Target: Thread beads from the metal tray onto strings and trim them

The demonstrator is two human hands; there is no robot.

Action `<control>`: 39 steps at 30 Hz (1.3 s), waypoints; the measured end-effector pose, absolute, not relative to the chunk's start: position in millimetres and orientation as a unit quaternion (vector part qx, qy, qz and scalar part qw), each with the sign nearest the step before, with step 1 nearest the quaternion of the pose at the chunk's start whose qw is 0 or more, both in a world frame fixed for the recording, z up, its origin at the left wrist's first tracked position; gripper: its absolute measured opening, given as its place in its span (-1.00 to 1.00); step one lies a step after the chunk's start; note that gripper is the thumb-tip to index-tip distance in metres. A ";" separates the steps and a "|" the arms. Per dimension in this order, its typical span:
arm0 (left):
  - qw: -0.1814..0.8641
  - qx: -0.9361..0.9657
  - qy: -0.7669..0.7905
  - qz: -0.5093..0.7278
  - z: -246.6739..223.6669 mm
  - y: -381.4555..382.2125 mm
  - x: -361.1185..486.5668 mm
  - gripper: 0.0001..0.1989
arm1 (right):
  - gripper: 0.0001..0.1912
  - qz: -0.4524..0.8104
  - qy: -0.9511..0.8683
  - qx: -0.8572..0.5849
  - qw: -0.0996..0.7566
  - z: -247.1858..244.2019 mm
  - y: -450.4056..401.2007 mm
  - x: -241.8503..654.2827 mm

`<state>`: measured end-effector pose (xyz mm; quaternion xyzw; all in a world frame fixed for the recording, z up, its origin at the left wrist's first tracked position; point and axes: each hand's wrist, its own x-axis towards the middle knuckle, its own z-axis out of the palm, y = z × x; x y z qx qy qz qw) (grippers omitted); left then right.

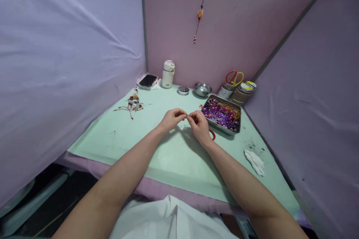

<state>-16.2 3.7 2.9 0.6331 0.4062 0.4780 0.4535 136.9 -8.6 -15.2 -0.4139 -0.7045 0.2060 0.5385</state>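
Note:
My left hand (173, 118) and my right hand (198, 125) meet at the fingertips above the middle of the table. Both are closed in a pinch, and whatever lies between the fingertips is too small to make out. Thin pale strands (184, 127) show below them. Just right of my right hand stands a metal tray (238, 129) filled with purple, red and orange beads. A red handle loop (212, 134) shows partly behind my right wrist. Beaded red-cord ornaments (135, 104) lie at the left on the green cloth.
Along the back stand a phone (148, 80), a white bottle (168, 74), a small round dish (183, 90), a metal bowl (202, 89), jars with scissors (235, 77). A white cloth (255, 162) lies right; a beaded string (199, 14) hangs on the back wall.

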 end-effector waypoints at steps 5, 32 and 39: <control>0.412 0.643 0.432 0.480 -0.5 7.1 -16.4 -0.80 | -0.89 0.197 -0.686 -0.427 0.556 -16.8 -7.6 136.3; 0.740 0.365 0.415 0.384 8.7 8.3 -24.5 -0.92 | -0.79 0.459 -0.472 -0.442 0.610 -23.6 3.0 134.2; 0.737 0.361 0.420 0.387 6.3 9.4 -25.3 -0.71 | -0.79 0.463 -0.475 -0.446 0.601 -25.0 3.5 134.5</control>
